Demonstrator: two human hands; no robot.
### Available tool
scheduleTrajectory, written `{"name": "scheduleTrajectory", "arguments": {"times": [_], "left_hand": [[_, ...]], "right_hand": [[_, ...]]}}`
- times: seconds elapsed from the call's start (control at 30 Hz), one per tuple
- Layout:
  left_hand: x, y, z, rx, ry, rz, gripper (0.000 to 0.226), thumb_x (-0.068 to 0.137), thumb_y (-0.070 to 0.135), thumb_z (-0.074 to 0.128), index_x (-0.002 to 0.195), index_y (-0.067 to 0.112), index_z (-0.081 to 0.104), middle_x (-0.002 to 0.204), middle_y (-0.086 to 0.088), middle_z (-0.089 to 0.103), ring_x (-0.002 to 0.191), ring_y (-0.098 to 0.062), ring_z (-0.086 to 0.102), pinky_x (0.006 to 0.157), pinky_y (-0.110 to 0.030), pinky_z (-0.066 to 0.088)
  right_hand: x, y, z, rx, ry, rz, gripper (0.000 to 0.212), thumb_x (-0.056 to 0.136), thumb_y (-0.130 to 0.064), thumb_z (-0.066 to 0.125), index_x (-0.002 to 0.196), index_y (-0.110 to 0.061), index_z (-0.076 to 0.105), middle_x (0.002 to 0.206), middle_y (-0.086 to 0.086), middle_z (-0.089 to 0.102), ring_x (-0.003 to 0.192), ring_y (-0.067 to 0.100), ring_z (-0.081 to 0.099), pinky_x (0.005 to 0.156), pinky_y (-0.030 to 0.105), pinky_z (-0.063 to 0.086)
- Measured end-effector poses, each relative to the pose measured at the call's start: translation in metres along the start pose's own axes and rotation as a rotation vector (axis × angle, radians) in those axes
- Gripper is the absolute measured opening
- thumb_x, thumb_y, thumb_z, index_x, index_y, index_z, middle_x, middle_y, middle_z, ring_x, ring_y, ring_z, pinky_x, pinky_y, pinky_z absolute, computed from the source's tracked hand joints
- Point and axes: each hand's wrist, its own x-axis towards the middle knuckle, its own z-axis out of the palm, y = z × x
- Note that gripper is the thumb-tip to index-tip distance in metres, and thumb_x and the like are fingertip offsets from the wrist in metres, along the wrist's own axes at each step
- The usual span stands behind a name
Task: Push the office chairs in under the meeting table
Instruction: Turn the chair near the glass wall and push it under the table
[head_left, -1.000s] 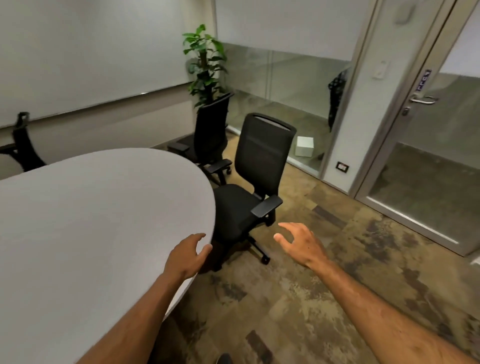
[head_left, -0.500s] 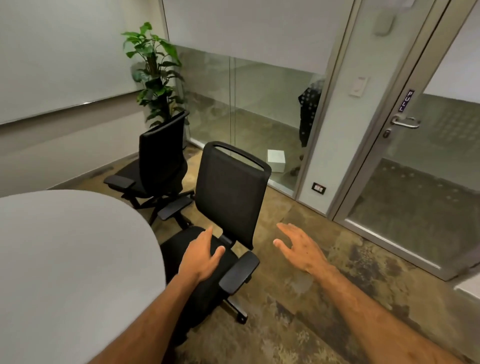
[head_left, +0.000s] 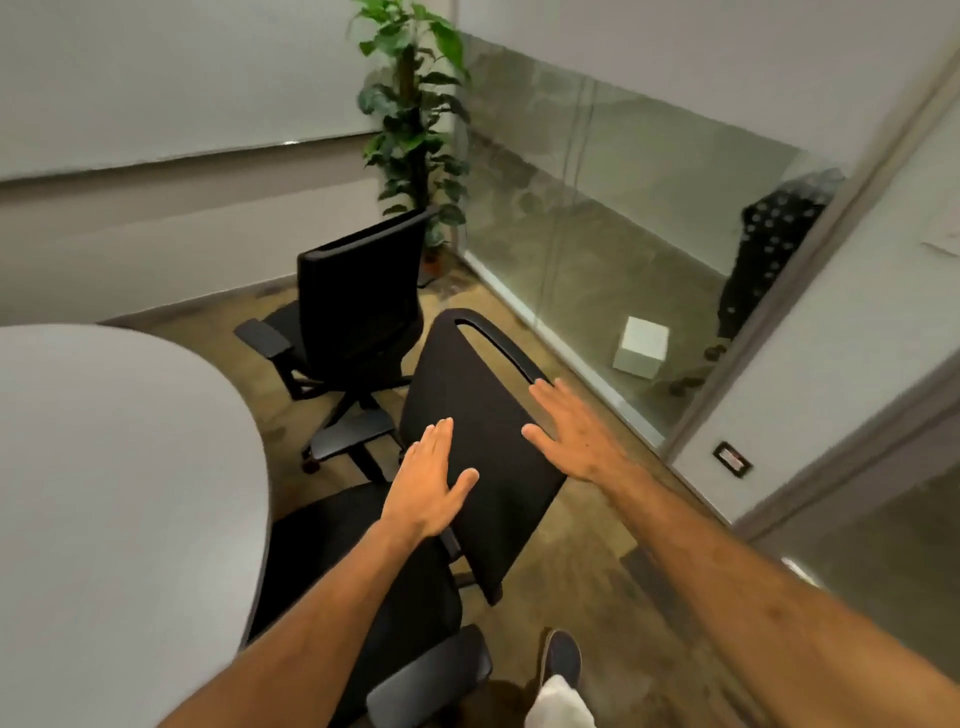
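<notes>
Both our hands are spread flat with nothing held: left hand lies over the lower backrest of the nearer office chair, right hand near its upper right edge, though we cannot tell whether either touches. That chair's seat sits just beside the white meeting table, not yet tucked under. We judge it light on castors, so it should roll easily but may swivel; the mesh back will give, so the stiff top rail is where to push. A second office chair stands further off by the potted plant.
</notes>
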Motion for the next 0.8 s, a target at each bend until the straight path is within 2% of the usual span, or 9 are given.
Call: {"name": "scheduleTrajectory", "arguments": {"times": [0.1, 0.17, 0.23, 0.3, 0.33, 0.47, 0.6, 0.7, 0.8], "left_hand": [[0.039, 0.024, 0.015, 0.001, 0.037, -0.102, 0.079, 0.1, 0.051, 0.046, 0.16, 0.018, 0.008, 0.167, -0.002, 0.015, 0.153, -0.019, 0.007, 0.123, -0.036, 0.009], [0.062, 0.043, 0.023, 0.01, 0.048, -0.15, 0.078, 0.101, 0.052, 0.044, 0.16, 0.017, 0.007, 0.167, -0.002, 0.014, 0.153, -0.019, 0.007, 0.123, -0.036, 0.01], [0.078, 0.057, 0.03, 0.015, 0.051, -0.195, 0.077, 0.101, 0.052, 0.043, 0.16, 0.017, 0.007, 0.167, -0.002, 0.013, 0.153, -0.019, 0.007, 0.124, -0.037, 0.01], [0.091, 0.068, 0.037, 0.015, 0.045, -0.23, 0.077, 0.101, 0.053, 0.042, 0.16, 0.017, 0.007, 0.167, -0.002, 0.014, 0.153, -0.018, 0.007, 0.124, -0.037, 0.01], [0.098, 0.075, 0.042, 0.018, 0.069, -0.261, 0.077, 0.101, 0.053, 0.042, 0.16, 0.017, 0.008, 0.167, -0.002, 0.016, 0.153, -0.019, 0.008, 0.124, -0.037, 0.011], [0.102, 0.088, 0.06, 0.001, 0.13, -0.337, 0.076, 0.1, 0.052, 0.043, 0.159, 0.013, 0.015, 0.165, -0.007, 0.022, 0.153, -0.021, 0.013, 0.123, -0.036, 0.014], [0.096, 0.1, 0.079, -0.038, 0.163, -0.438, 0.077, 0.098, 0.051, 0.046, 0.158, 0.013, 0.018, 0.164, -0.008, 0.025, 0.152, -0.022, 0.015, 0.122, -0.035, 0.017], [0.087, 0.113, 0.097, -0.092, 0.175, -0.518, 0.076, 0.098, 0.047, 0.049, 0.158, 0.011, 0.018, 0.164, -0.008, 0.026, 0.152, -0.023, 0.017, 0.121, -0.034, 0.017], [0.069, 0.13, 0.117, -0.123, 0.194, -0.614, 0.072, 0.098, 0.045, 0.049, 0.157, 0.012, 0.023, 0.161, -0.008, 0.033, 0.147, -0.023, 0.028, 0.119, -0.034, 0.024]], "right_hand": [[0.067, 0.031, -0.015, -0.024, -0.07, -0.078, 0.069, 0.102, -0.048, 0.047, 0.159, -0.016, 0.024, 0.169, 0.001, 0.015, 0.156, 0.017, 0.003, 0.124, 0.034, 0.005], [0.102, 0.043, -0.024, 0.011, -0.152, -0.05, 0.067, 0.104, -0.043, 0.045, 0.159, -0.012, 0.022, 0.169, 0.005, 0.015, 0.156, 0.02, 0.007, 0.124, 0.034, 0.007], [0.125, 0.052, -0.025, 0.076, -0.225, -0.008, 0.061, 0.105, -0.035, 0.045, 0.156, -0.006, 0.028, 0.165, 0.011, 0.027, 0.153, 0.027, 0.022, 0.122, 0.037, 0.018], [0.137, 0.06, -0.021, 0.099, -0.253, -0.021, 0.053, 0.102, -0.03, 0.044, 0.149, -0.006, 0.039, 0.155, 0.014, 0.042, 0.144, 0.033, 0.039, 0.118, 0.042, 0.032], [0.145, 0.065, -0.016, 0.088, -0.282, -0.075, 0.05, 0.101, -0.024, 0.044, 0.148, -0.006, 0.041, 0.154, 0.014, 0.044, 0.143, 0.034, 0.041, 0.116, 0.043, 0.035], [0.14, 0.063, 0.01, 0.052, -0.306, -0.275, 0.051, 0.1, 0.001, 0.04, 0.15, -0.008, 0.044, 0.158, 0.011, 0.041, 0.15, 0.027, 0.031, 0.122, 0.045, 0.019], [0.131, 0.067, 0.026, 0.167, -0.196, -0.225, 0.058, 0.095, 0.005, 0.041, 0.149, -0.017, 0.048, 0.156, 0.01, 0.045, 0.146, 0.031, 0.037, 0.124, 0.043, 0.015], [0.134, 0.084, 0.029, 0.18, -0.252, -0.25, 0.06, 0.095, 0.003, 0.04, 0.149, -0.023, 0.048, 0.158, 0.003, 0.042, 0.149, 0.035, 0.033, 0.123, 0.048, 0.023], [0.122, 0.085, 0.027, 0.157, -0.266, -0.355, 0.062, 0.093, 0.007, 0.043, 0.15, -0.016, 0.046, 0.159, 0.004, 0.041, 0.15, 0.026, 0.031, 0.126, 0.043, 0.013]]}}
